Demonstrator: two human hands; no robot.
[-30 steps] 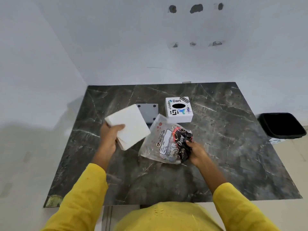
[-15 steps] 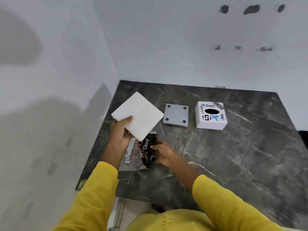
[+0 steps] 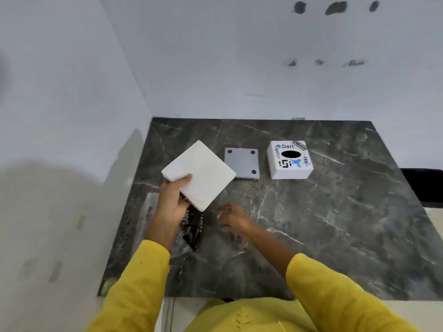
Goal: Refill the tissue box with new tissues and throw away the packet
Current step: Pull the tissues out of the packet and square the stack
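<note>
One head view is all I have: my left hand [image 3: 172,200] grips a white tissue stack [image 3: 199,174] above the dark marble desk [image 3: 335,224], near its left edge. My right hand [image 3: 231,216] is blurred, fingers curled; I cannot tell what it holds. Under my left wrist lies the crumpled packet [image 3: 191,231]. Toward the far edge sit the grey base plate [image 3: 242,162] and tissue box [image 3: 290,159]. White walls meet at the far-left corner; a black bin [image 3: 426,185] stands beyond the right edge.
</note>
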